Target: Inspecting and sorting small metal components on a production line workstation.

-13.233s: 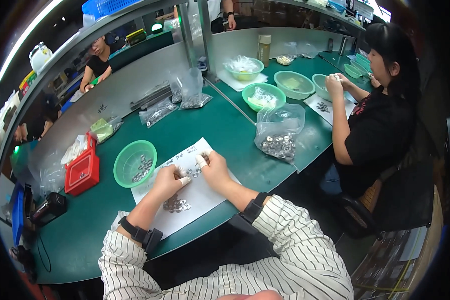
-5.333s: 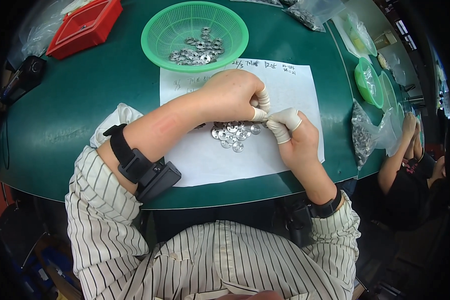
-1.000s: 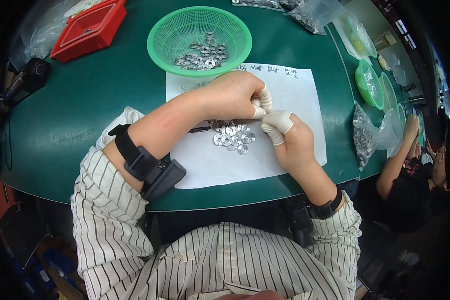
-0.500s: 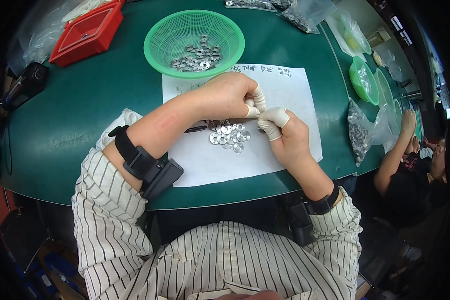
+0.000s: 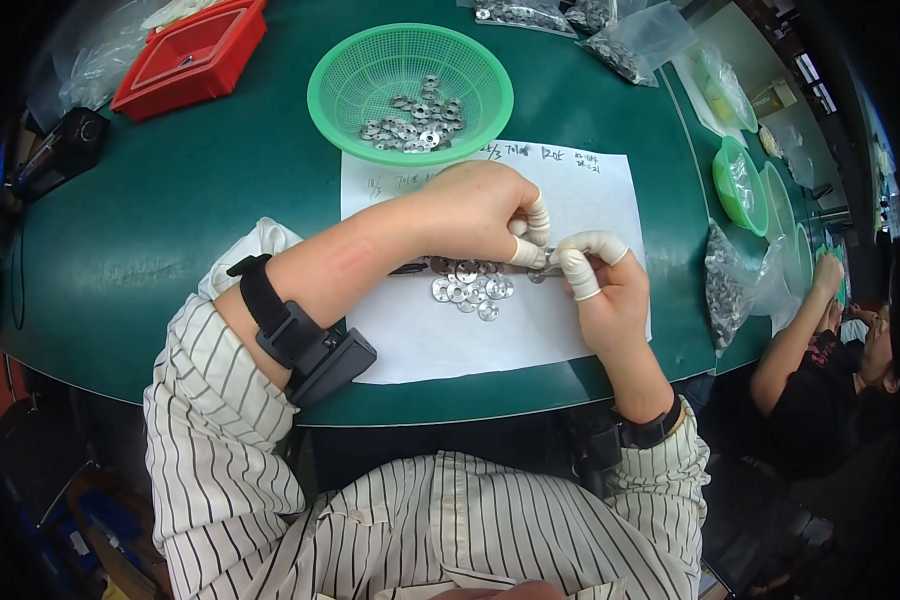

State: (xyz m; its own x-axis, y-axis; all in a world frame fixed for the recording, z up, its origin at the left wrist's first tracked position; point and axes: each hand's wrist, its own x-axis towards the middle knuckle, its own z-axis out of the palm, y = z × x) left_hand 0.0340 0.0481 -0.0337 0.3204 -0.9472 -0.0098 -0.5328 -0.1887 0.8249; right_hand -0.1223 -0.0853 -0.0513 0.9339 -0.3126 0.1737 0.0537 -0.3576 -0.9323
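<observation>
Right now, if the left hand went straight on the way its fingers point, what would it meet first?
Likely the small metal piece in the gap between the hands, with the right hand just beyond. Depth is unclear, so the left hand may already be touching it.

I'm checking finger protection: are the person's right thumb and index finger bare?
No, the right hand has white finger covers on its thumb and index finger.
</observation>
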